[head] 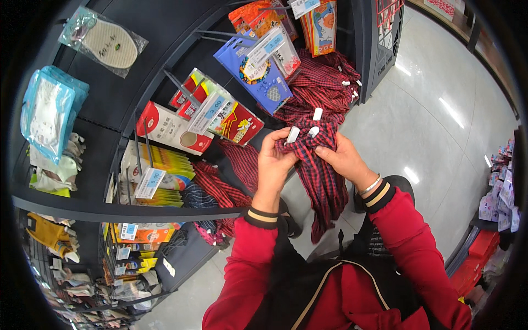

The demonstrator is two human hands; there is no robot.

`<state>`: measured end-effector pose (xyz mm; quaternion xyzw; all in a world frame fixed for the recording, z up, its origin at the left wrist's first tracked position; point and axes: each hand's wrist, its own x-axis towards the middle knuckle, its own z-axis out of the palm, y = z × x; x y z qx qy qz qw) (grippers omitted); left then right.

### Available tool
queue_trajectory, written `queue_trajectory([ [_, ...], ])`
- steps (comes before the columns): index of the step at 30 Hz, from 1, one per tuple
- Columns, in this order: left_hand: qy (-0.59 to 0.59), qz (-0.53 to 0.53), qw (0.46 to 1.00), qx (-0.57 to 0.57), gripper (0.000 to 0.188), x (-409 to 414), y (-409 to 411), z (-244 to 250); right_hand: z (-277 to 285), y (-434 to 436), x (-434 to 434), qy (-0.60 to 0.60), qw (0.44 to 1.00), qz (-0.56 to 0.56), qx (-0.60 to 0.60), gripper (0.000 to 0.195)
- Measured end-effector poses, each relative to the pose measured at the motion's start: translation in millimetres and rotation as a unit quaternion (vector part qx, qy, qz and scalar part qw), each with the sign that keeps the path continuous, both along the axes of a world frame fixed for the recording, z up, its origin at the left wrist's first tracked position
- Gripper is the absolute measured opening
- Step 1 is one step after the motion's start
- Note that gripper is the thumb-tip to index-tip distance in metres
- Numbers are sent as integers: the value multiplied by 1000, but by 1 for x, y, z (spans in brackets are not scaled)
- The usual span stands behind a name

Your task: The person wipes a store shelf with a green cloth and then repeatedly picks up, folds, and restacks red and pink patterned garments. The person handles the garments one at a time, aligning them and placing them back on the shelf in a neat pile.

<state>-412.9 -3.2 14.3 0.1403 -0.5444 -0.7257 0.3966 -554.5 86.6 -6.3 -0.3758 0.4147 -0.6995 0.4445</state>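
Note:
Both hands hold a bundle of red-and-black checked fabric [324, 181] in front of my body, its long end hanging down. My left hand [276, 159] grips the bundle's left side near white clips or tags [293, 135]. On the right side, my right hand [344, 159] presses its thumb against the cloth and wears a bracelet at the wrist. The kind of garment cannot be told. More checked fabric pieces [326, 82] with white tags lie on the shelf's base beyond my hands, and others [218, 185] lie left of my left hand.
Packaged insoles [111, 43] and other packets [255, 74] hang from hooks on a dark shelf rack at the left, with price tags [150, 182]. Its rail [132, 211] runs close to my left forearm. A tiled floor [437, 99] lies at the right, with goods and red boxes [474, 260] beyond.

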Motion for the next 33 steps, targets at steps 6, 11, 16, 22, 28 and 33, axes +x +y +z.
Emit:
queue_trajectory([
  [6, -51, 19, 996, -68, 40, 18, -17, -9, -15, -15, -6, -79, 996, 28, -6, 32],
  [11, -98, 18, 980, -170, 36, 18, -23, -12, -15, -24, -2, -46, 999, -4, 12, 36],
  [16, -127, 64, 986, -87, 46, 23, -24, -12, -9, -27, 7, -97, 993, 69, 25, 39],
  [22, -130, -30, 991, -9, 49, 29, -29, -14, -26, -37, -2, -145, 988, 16, 54, 28],
  [28, -132, 0, 991, -27, 46, 27, -25, -10, -21, -33, -1, -141, 987, 22, 67, 33],
  [33, -93, 111, 989, -16, 46, 14, -20, -17, -6, -32, 22, 198, 979, -2, 41, 76],
])
